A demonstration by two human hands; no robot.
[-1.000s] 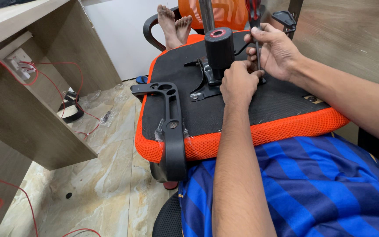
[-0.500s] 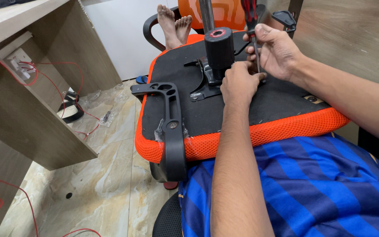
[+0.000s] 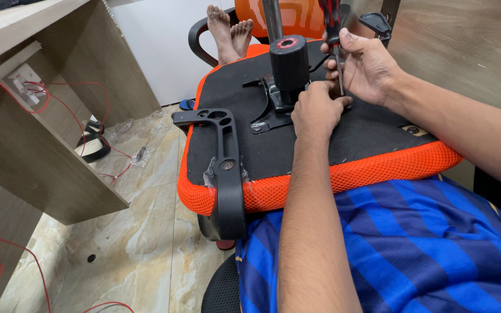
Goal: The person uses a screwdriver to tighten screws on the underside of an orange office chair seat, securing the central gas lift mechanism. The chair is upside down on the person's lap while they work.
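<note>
screwdriver [image 3: 336, 46] upright, tip down beside left hand [image 3: 315, 110] | right hand [image 3: 366, 66] fingers wrapped round its shaft | left fingers curled, pressed on chair seat underside [image 3: 297, 150]

Packaging: clear crumpled plastic wrap [image 3: 211, 174] around the black armrest [image 3: 227, 174] where it meets the seat edge; further clear plastic wrappers [image 3: 124, 126] lying on the marble floor [image 3: 146, 243] beside the desk. Labels, signs, screens: none visible.

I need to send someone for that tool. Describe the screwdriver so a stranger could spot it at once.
Find the upturned orange chair seat on the person's lap. Beside its black central column, the right hand holds the screwdriver upright, the only thing with a red-and-black handle and thin metal shaft.
</note>
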